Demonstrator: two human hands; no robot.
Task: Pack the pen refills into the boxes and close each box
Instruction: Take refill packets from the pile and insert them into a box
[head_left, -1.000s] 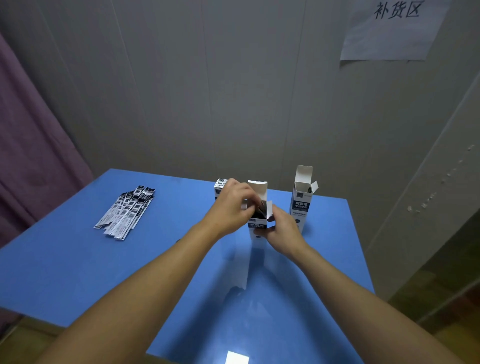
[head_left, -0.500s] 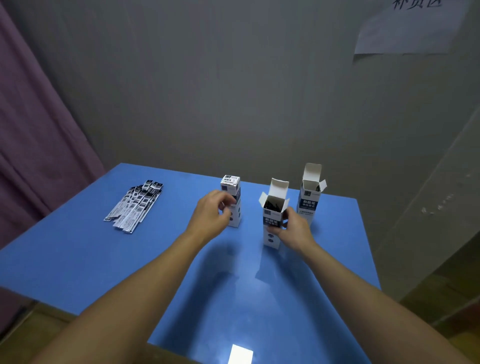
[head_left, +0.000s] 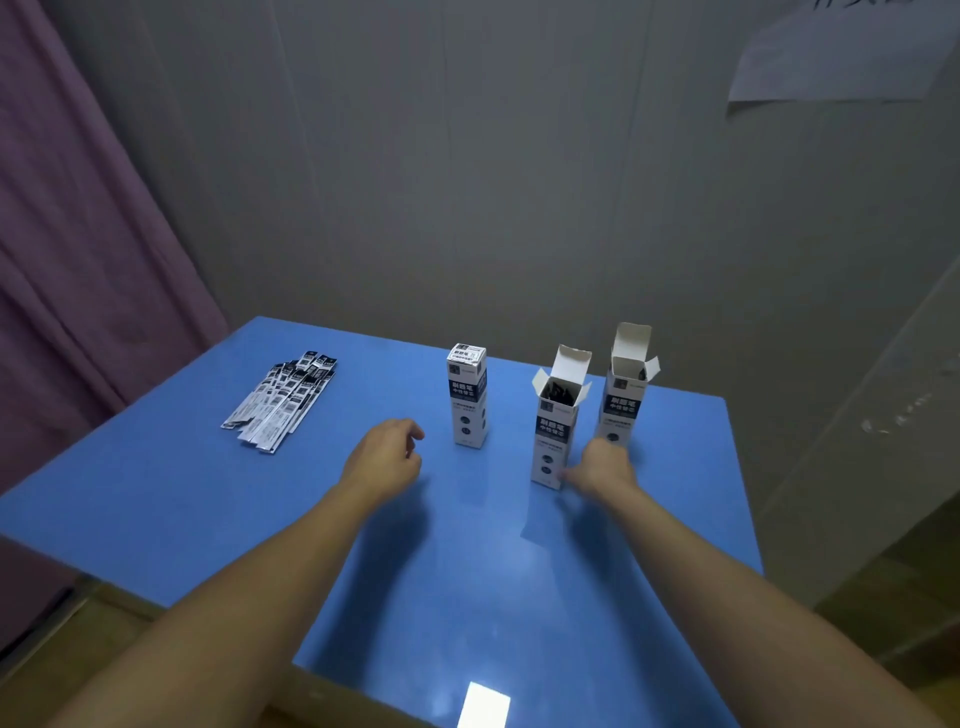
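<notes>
Both hands have dropped away from the box tops: left hand (head_left: 387, 457) hovers with fingers loosely curled, holding nothing; right hand (head_left: 597, 467) fingers rest against the base of the middle open white-and-navy cardboard box (head_left: 556, 431). A nudge there could topple it — spilling refills. Count: three boxes — one closed (head_left: 467, 397), two open (head_left: 626, 387) — and one pile of sleeved pen refills (head_left: 280, 402) well apart on the blue surface (head_left: 467, 571).
</notes>
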